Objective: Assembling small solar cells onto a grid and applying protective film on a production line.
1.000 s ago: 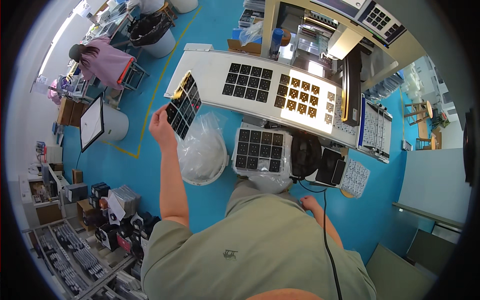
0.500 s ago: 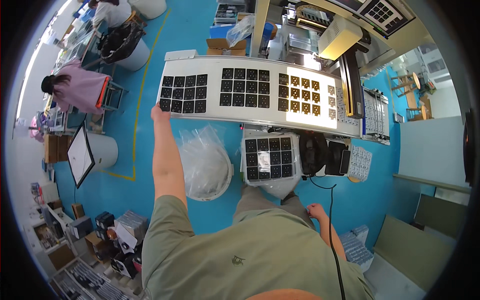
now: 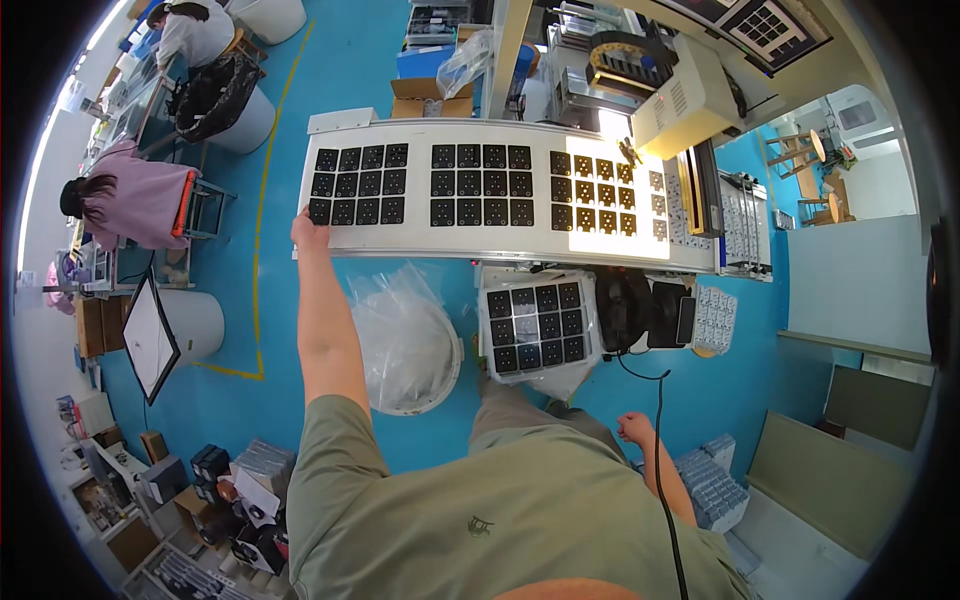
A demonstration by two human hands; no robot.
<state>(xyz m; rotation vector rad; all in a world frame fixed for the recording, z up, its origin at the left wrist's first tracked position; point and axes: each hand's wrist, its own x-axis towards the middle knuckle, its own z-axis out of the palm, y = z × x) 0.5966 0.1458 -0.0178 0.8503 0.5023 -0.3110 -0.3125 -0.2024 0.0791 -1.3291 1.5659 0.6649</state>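
Observation:
My left arm reaches out to the near left corner of a long white conveyor bed [image 3: 480, 238]. There my left hand [image 3: 311, 234] has its fingers bunched at the edge of a black square plate [image 3: 319, 211], the corner one of a group in rows. Whether they grip it is hidden. Two similar groups of black plates [image 3: 481, 185] lie further right; the rightmost [image 3: 594, 193] is under bright light. Beside my right hip hangs my right hand [image 3: 634, 428], loosely curled, with nothing visible in it.
A cream machine head [image 3: 686, 108] stands over the bed's right part. In front of me are a plastic-wrapped tray of black plates [image 3: 536, 326] and a white bin [image 3: 408, 350] with clear plastic. A black cable [image 3: 660, 450] hangs by my right arm. Two people sit at the far left.
The cream machine head has come nearer to me, over the lit plates. My view has shifted slightly, while my left hand stays at the same corner plate and my right hand still hangs.

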